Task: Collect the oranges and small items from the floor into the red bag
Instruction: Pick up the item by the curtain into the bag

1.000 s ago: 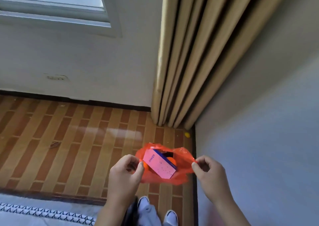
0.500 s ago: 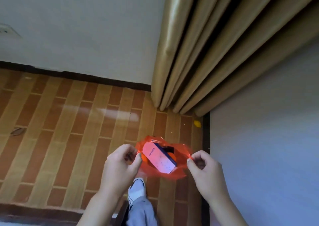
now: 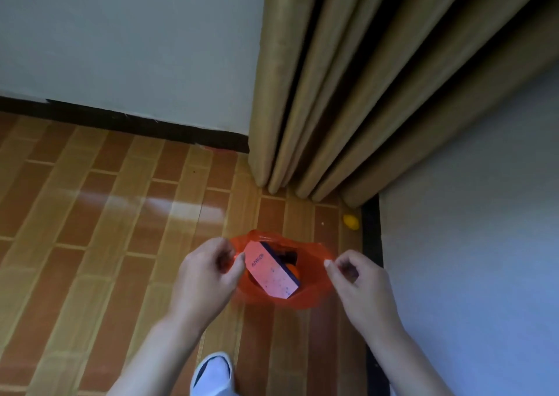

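While held open above the floor [image 3: 90,244], red bag [image 3: 311,292]: left hand [image 3: 205,277] and right hand [image 3: 360,286] each pinching its rim; contents, boxed item [image 3: 270,274], orange [image 3: 293,270]; small yellow item [image 3: 351,221] on floor beside curtain [image 3: 348,93]

I log: red bag [image 3: 305,297], thin translucent plastic, crinkled, slightly shiny. Box [image 3: 269,270] inside, smooth printed card. Floor [image 3: 99,214], glossy brick-pattern tile with window glare. Curtain [image 3: 348,93], matt tan cloth, heavy folds. Walls [image 3: 121,47], matt paint.
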The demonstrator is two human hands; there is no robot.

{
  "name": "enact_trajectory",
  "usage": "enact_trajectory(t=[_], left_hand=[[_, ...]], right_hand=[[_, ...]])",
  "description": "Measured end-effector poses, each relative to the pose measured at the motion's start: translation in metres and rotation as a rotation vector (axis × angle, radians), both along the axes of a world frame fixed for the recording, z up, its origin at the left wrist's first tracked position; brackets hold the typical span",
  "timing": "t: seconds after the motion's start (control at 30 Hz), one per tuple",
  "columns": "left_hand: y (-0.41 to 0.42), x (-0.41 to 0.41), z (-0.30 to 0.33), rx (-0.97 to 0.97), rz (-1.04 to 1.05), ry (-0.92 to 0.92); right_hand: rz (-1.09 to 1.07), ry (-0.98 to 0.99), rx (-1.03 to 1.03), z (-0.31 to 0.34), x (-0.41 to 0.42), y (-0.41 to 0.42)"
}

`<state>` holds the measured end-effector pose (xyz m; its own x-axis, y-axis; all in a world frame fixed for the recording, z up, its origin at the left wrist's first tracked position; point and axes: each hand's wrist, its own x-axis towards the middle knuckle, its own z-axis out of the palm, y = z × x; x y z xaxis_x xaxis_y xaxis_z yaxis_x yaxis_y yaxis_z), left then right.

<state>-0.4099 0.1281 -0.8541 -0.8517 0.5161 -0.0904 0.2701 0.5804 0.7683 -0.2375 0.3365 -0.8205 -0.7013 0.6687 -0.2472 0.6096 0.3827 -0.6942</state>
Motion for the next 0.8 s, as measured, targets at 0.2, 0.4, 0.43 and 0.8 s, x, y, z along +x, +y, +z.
enact_trajectory(t=[0.2,0.4,0.43,0.8], left_hand=[[0.023,-0.010,-0.050,0.052,-0.083,0.117],[0.029,-0.019,-0.075,0.094,-0.127,0.269],[0.030,-0.019,-0.080,0.100,-0.157,0.277],[0.039,0.019,-0.171,-0.121,-0.435,0.333]], right_hand=[[0.139,0.090,0.213,-0.059,-0.033,0.003],[0.358,0.199,0.521,-0.106,-0.058,0.003],[0.409,0.201,0.556,-0.116,-0.059,0.003],[0.670,0.081,0.580,-0.205,-0.055,0.019]])
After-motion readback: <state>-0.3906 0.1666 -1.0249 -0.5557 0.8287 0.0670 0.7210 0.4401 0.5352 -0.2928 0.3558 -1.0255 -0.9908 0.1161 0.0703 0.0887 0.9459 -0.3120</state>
